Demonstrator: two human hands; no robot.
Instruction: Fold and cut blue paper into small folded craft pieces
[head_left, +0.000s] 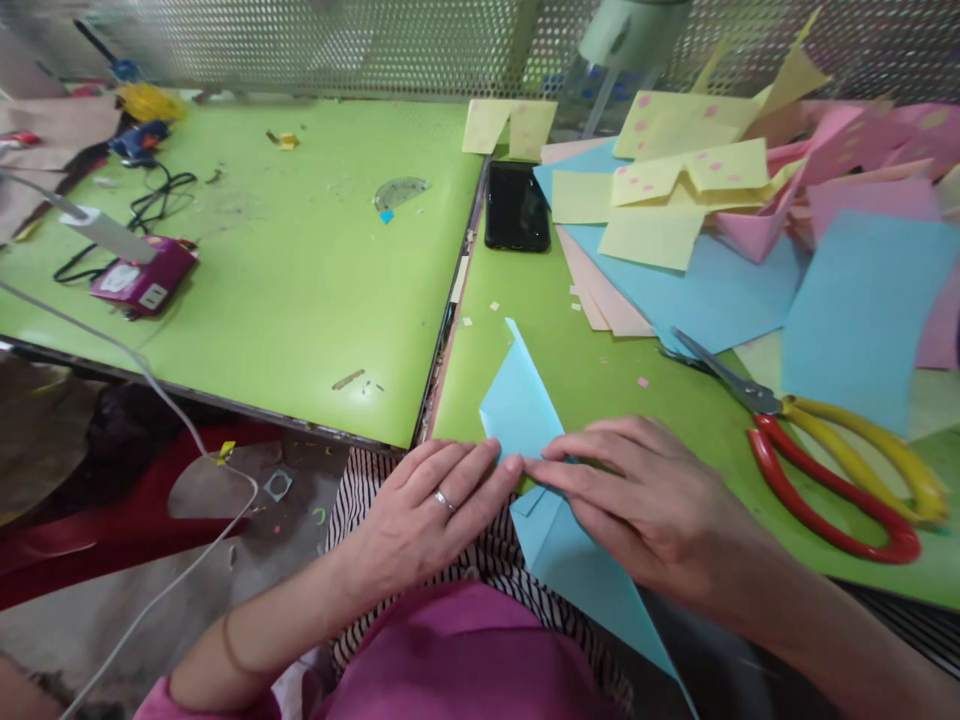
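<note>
A folded sheet of light blue paper (521,400) lies over the table's front edge. Its lower part (592,580) hangs above my lap, with a folded flap and creases near the middle. My left hand (442,500), wearing a ring, holds the paper's left side near the middle fold with fingers close together; its thumb is hidden. My right hand (637,490) grips the right side, its index fingertip meeting the left one at the fold. Scissors (765,400) with one red and one yellow handle lie partly open on the table, right of my right hand.
Blue, pink and yellow papers (697,290) are piled at the right. Beyond the blue sheet lies a black phone (517,207). A protractor (403,193) and a purple power socket (146,275) with cables rest on the left table (300,250). A gap separates the tables.
</note>
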